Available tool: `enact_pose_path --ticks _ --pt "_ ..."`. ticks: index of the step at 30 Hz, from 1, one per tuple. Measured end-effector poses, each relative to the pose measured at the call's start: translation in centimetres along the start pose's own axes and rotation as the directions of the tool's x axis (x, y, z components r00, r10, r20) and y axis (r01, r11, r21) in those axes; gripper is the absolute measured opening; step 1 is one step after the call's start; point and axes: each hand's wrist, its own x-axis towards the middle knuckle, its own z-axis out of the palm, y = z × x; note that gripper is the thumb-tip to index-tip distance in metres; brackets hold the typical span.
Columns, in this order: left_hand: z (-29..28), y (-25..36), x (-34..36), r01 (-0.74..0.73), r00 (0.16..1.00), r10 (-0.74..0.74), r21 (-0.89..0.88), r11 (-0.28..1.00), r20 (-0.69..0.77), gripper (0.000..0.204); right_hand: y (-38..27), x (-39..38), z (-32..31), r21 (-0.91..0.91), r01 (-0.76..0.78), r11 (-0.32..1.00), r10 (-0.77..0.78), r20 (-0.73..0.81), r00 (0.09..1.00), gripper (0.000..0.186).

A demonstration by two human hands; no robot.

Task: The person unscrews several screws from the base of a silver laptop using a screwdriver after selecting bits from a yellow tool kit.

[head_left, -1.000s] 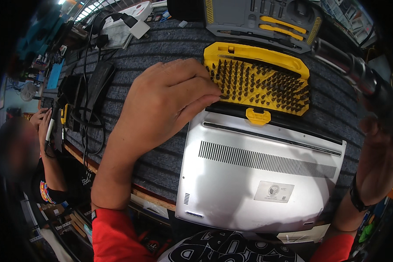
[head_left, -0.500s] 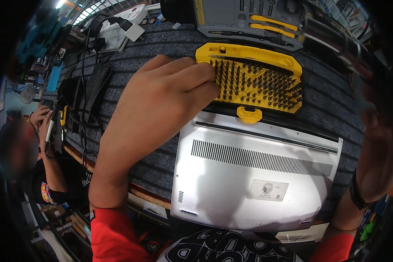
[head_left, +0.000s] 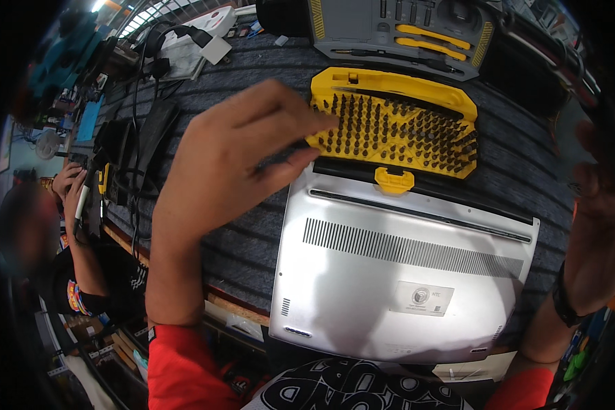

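My left hand (head_left: 236,154) hovers over the left end of a yellow bit case (head_left: 389,78). Its thumb and index finger are apart, with nothing visible between them. Rows of dark screwdriver bits (head_left: 396,137) stand upright in the case, and the fingertips are nearest the leftmost rows. Just in front lies a silver laptop (head_left: 335,294), bottom side up, with a long vent grille and a label. At the right rim my right hand (head_left: 591,198) is raised and dark. Its fingers are too blurred to read, and a shiny dark rod (head_left: 547,51) shows above it.
Behind the bit case lies a grey tool tray (head_left: 355,37) with yellow pry tools (head_left: 430,41). Black cables (head_left: 133,150) and a white plug adapter (head_left: 216,50) are at the left. Farther left, another person's hands (head_left: 68,181) hold a white pen-like tool (head_left: 81,205).
My left hand has drawn back slightly left from the bits, and its thumb and index finger have parted. The shiny rod at the upper right has shifted up and right.
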Motion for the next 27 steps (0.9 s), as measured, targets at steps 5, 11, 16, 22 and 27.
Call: enact_pose_path --ticks 5,11,16,22,27 --pt "0.9 0.1 -0.3 -0.045 0.998 0.046 -0.03 0.999 0.032 0.039 0.4 0.1 0.5 0.015 0.004 1.0 -0.004 0.014 1.0 0.043" --pt "2.5 0.6 0.5 -0.05 0.999 0.05 -0.017 0.999 -0.002 0.029 -0.1 0.5 0.1 0.004 0.014 1.0 -0.014 0.018 1.0 0.042" --pt "3.1 1.0 0.6 -0.018 1.0 0.018 0.02 1.0 0.006 0.024 0.1 0.6 0.2 0.019 0.017 1.0 -0.018 0.026 1.0 0.041" --pt "3.3 1.2 1.1 -0.034 0.999 0.033 0.056 0.998 0.018 0.017 -0.4 0.9 0.0 0.025 0.024 0.999 -0.024 0.03 0.999 0.04" --pt "3.2 1.6 1.7 -0.057 0.997 0.055 0.044 0.997 0.057 0.015 -0.7 1.4 0.2 0.05 0.026 0.998 -0.028 0.048 0.998 0.039"
